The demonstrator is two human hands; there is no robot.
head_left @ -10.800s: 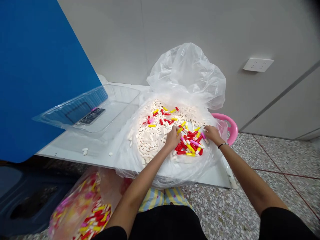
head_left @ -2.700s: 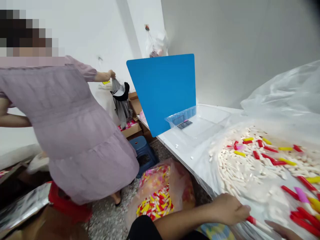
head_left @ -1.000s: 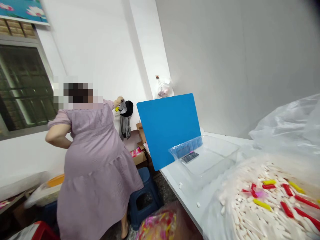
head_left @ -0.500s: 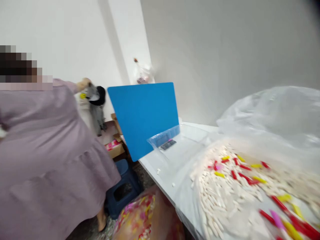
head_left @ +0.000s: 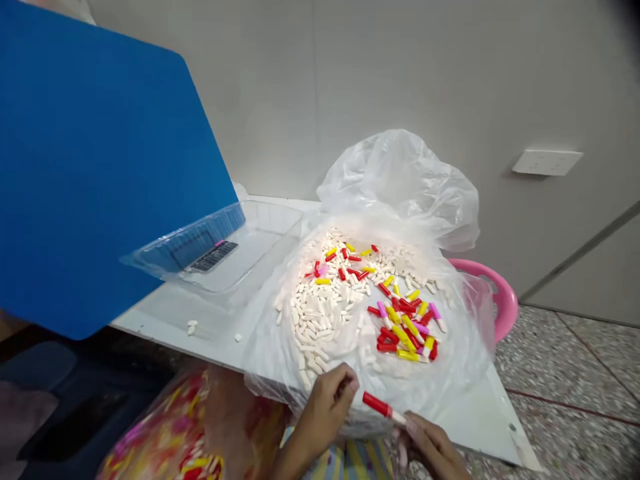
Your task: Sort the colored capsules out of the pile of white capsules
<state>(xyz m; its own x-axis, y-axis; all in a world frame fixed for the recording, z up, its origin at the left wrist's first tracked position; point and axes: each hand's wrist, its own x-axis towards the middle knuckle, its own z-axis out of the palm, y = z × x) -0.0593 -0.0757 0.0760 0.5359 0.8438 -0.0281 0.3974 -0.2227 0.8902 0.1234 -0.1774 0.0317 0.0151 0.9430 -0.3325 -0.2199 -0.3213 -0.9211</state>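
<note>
Tabletop (head_left: 480,415), plastic bag (head_left: 400,180) spread across it, and by my reading it's single-piece handling: left hand (head_left: 325,405) curled, contents I can't tell; right hand (head_left: 431,445) pinching the white end of a red-and-white stick (head_left: 377,404) over the bag's near edge. Next move, I'd say, calls for steadiness.

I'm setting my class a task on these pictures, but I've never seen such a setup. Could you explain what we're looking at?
There is no machine here: a person works bare-handed, and every picture comes from one camera worn on their head, looking forward and down. On the white table lies a spread plastic bag bearing white pieces and a pile of coloured pieces. A clear tray sits to the left. The right hand holds a red-and-white piece by its white end. The left hand is close by, fingers curled; whether it holds anything is unclear.
</note>
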